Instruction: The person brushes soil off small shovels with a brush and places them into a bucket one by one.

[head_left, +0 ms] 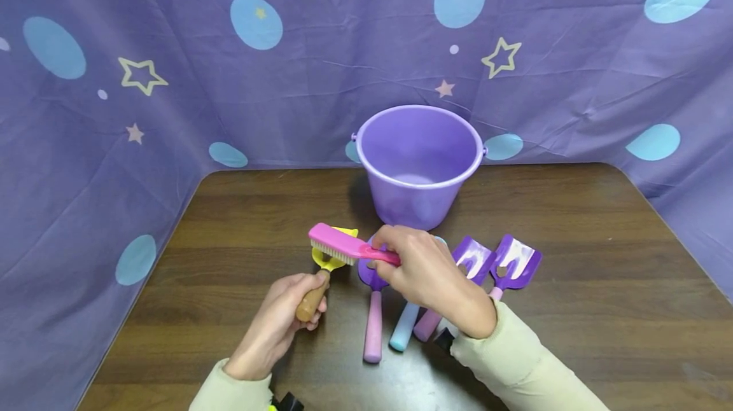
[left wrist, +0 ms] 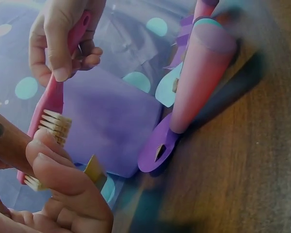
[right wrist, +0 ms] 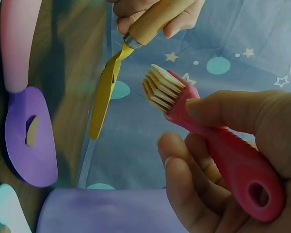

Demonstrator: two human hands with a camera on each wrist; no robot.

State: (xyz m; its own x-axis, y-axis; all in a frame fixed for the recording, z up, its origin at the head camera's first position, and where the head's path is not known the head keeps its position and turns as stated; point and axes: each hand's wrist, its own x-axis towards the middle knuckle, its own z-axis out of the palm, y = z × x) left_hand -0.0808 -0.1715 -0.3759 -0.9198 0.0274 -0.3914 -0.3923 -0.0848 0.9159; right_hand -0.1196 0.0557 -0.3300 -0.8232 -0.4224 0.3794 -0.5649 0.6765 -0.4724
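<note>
The left hand [head_left: 277, 322] grips the wooden handle [head_left: 312, 299] of a yellow tool [head_left: 326, 258], its yellow head pointing away from the body. A pink brush [head_left: 338, 240] with pale bristles facing down is pinched by its handle in the right hand [head_left: 426, 271]. In the head view the brush head lies over part of the yellow tool. From the right wrist view, the bristles [right wrist: 164, 90] and the yellow blade [right wrist: 103, 97] are apart, the right thumb lying along the brush's neck. The left wrist view has the left fingers [left wrist: 70, 189] curled round the wooden handle.
A purple bucket [head_left: 420, 201] stands at the table's back, before a patterned purple cloth [head_left: 321, 99]. Several tools lie on the table [head_left: 229, 239] under and beside the right arm: a pink-handled one [head_left: 373, 328], a blue-handled one [head_left: 404, 328] and purple-headed shovels [head_left: 523, 274].
</note>
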